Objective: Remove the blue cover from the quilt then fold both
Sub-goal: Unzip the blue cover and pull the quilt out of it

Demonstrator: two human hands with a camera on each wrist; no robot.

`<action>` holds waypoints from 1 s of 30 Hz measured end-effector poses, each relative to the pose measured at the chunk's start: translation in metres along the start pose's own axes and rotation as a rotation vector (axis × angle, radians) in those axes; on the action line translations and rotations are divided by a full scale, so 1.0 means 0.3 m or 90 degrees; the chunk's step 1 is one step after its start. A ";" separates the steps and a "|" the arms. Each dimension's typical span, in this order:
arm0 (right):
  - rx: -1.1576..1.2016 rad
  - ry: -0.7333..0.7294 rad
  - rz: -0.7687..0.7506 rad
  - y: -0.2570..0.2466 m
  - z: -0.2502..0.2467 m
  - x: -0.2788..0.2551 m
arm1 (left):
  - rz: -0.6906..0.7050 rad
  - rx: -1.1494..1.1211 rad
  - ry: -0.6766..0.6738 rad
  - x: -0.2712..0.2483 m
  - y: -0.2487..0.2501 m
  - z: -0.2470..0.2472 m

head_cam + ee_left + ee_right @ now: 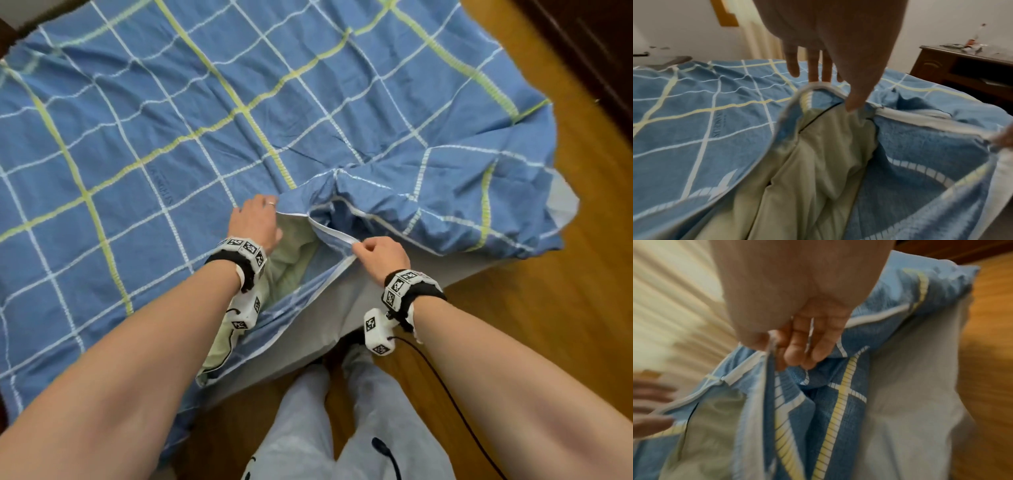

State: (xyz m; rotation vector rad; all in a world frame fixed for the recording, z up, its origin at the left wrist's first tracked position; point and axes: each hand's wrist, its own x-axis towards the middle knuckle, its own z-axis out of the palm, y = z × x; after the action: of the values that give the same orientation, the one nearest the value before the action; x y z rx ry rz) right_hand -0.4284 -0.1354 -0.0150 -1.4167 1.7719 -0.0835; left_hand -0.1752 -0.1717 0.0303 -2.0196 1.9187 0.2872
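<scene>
Your right hand (382,255) pinches the blue checked cotton cover (205,113) edge to widen the opening; your left hand (255,221), fingers spread, reaches toward the pale green quilt (291,263) beneath it.

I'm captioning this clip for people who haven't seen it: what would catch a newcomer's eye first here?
First, the blue cover with its white and yellow grid, spread across nearly the whole bed. Next, at its near edge, the opening where the pale green quilt shows through. The left hand lies with straight fingers at the opening's far edge, while the right hand pinches the white-trimmed edge beside it.
</scene>
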 end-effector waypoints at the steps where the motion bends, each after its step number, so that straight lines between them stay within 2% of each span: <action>1: 0.013 -0.006 -0.043 0.001 -0.012 -0.002 | 0.061 0.025 0.011 0.009 0.021 0.010; 3: 0.032 -0.007 -0.103 0.010 -0.028 -0.010 | 0.126 0.057 0.016 0.039 0.069 0.032; 5: 0.035 -0.010 -0.135 0.030 -0.036 -0.018 | 0.136 0.078 -0.003 0.073 0.108 0.051; 8: -0.018 -0.031 -0.127 0.055 -0.040 -0.032 | 0.138 0.130 -0.029 0.104 0.134 0.051; 11: -0.087 -0.043 -0.091 0.037 -0.034 -0.031 | 0.132 0.067 -0.030 0.098 0.120 0.049; 14: -0.062 -0.037 -0.078 -0.056 0.005 -0.006 | 0.125 -0.019 0.002 0.068 0.098 0.027; 16: -0.062 -0.037 -0.101 -0.160 0.048 0.018 | 0.168 -0.022 0.015 0.045 0.094 0.002; 18: -0.140 -0.038 -0.134 -0.262 0.090 0.034 | 0.216 -0.025 0.019 0.021 0.091 -0.030; 21: -0.174 0.036 -0.134 -0.339 0.121 0.045 | 0.237 -0.033 0.062 0.001 0.056 -0.068; 24: -0.214 0.113 -0.135 -0.316 0.112 0.038 | 0.213 -0.015 0.108 0.012 -0.005 -0.081; 26: -0.247 0.122 -0.114 -0.259 0.085 0.034 | 0.191 -0.005 0.102 0.023 -0.027 -0.077; 30: -0.258 0.127 -0.009 -0.098 -0.007 0.008 | 0.176 -0.016 0.120 0.034 -0.011 -0.082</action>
State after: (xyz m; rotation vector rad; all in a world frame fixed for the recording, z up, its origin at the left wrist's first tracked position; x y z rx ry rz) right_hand -0.4070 -0.1489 0.0004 -1.7566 2.0228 0.1397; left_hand -0.1732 -0.1903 0.0495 -1.8521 2.3258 0.1934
